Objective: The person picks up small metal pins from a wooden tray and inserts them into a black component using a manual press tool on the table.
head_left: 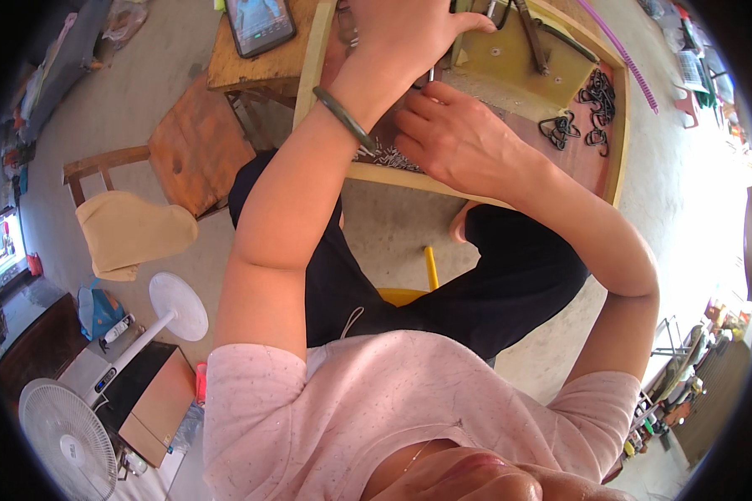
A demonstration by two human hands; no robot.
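Tray (618, 159): one, wooden, yellow-rimmed, reaching over the person's knees; both hands above it.
Surface (226, 65): one, wooden, left of the tray.
Board (497, 65): one, yellow-green, worn, inside the tray toward its far side.
Left hand (401, 25): over the tray, cut by the view's upper edge; thumb held out to the right, state of the other fingers cannot be told.
Right hand (464, 138): over the near side; fingers curled and close together at the rod, a pinch possible but not confirmed.
Lever (533, 37): one, brown, slanting over the board, right of the left thumb.
Phone (263, 25): one, dark, on the surface.
Links (597, 102): black wire, two tangled lots near the right rim.
Bangle (345, 117): one, dark green, left wrist.
Rod (430, 77): one, short, bright, between the hands at the right fingertips; partly hidden.
Pins (390, 156): many, silver, loose by the near rim, between left wrist and right hand.
Risks, judged: pins scattered by a dragging wrist or bangle; rod dropped through a loose hold; fingertips nipped, should metal parts close while the hands work so near together
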